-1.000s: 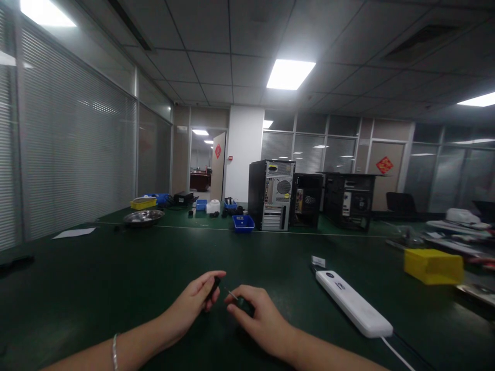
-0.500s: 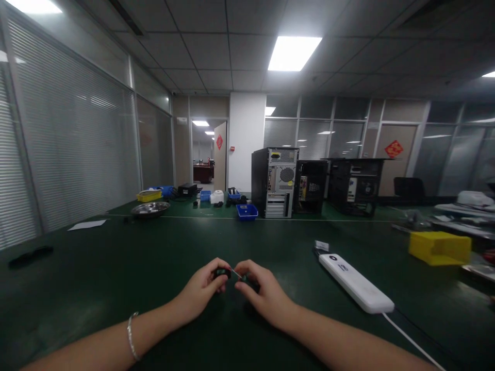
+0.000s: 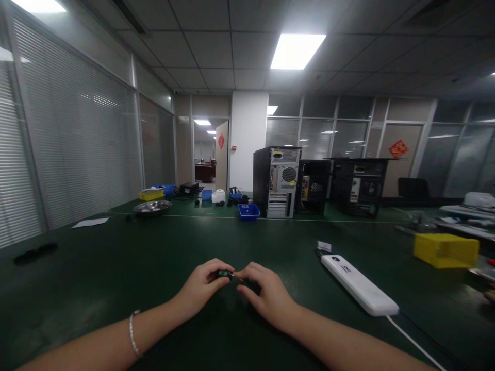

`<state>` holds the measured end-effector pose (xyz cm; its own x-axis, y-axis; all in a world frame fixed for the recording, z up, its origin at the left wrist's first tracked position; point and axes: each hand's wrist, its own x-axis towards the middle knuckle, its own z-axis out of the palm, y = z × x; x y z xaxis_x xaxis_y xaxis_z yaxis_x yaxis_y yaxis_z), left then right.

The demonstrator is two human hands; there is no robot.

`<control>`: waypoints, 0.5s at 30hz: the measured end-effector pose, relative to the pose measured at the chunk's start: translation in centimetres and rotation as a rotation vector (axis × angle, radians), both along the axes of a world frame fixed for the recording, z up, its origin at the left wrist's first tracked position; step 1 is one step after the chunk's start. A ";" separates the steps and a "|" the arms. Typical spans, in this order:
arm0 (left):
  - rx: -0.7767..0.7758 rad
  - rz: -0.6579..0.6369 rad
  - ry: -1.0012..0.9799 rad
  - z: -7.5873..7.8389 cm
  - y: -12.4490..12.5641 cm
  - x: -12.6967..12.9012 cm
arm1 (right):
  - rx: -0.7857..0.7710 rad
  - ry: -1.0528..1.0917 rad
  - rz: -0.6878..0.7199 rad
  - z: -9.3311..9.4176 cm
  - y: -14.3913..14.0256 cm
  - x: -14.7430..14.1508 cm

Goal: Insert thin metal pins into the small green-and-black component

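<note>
My left hand [image 3: 203, 289] pinches a small dark tool handle with a green patch [image 3: 223, 273] between thumb and fingers. My right hand [image 3: 267, 297] meets it fingertip to fingertip and is closed on a small dark part [image 3: 249, 283], mostly hidden under the fingers. Only a short bit of thin metal shaft [image 3: 234, 276] shows between the two hands. Both hands hover just above the green table [image 3: 116, 281], near its front middle. A thin bracelet [image 3: 133, 335] circles my left wrist.
A white power strip [image 3: 358, 291] with its cord lies to the right. A yellow bin [image 3: 445, 250] stands further right. At the back stand computer towers [image 3: 276, 181], a blue bin [image 3: 247, 211] and a metal bowl [image 3: 152, 206]. A black object [image 3: 34, 252] lies far left.
My hands have come together; the metal shaft that showed between them a second ago is nearly covered. The view has tilted up and shifted slightly.
</note>
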<state>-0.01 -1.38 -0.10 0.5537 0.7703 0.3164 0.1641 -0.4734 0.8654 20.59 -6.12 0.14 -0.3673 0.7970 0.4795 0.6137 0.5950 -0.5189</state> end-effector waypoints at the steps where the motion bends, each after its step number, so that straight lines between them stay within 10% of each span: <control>1: 0.003 0.000 0.006 0.0 0.0 0.0 | 0.001 -0.018 -0.008 0.0 -0.1 0.0; 15: -0.047 -0.004 -0.031 -0.4 0.1 0.1 | -0.008 -0.052 0.013 0.0 0.3 0.3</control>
<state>0.05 -1.24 -0.49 0.5474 0.7823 0.2973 0.1346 -0.4330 0.8913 20.88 -5.80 0.14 -0.4023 0.7957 0.4529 0.6322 0.5992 -0.4912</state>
